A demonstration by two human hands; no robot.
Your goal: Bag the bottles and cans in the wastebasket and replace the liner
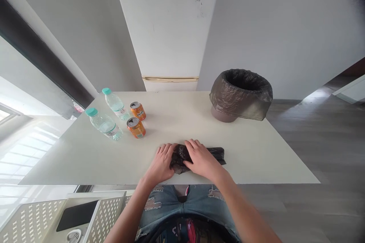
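A roll of dark plastic bags (216,155) lies near the front edge of the white table (182,125). My left hand (162,162) rests on its crumpled left end with fingers curled over the plastic. My right hand (200,158) presses down on the roll's middle, fingers bent over it. The roll's right end sticks out past my right hand.
A bin lined with a dark bag (241,95) stands at the back right of the table. Two water bottles (105,123) (115,103) and two orange cans (136,128) (138,111) sit at the back left. White perforated crates (31,220) are below on the left.
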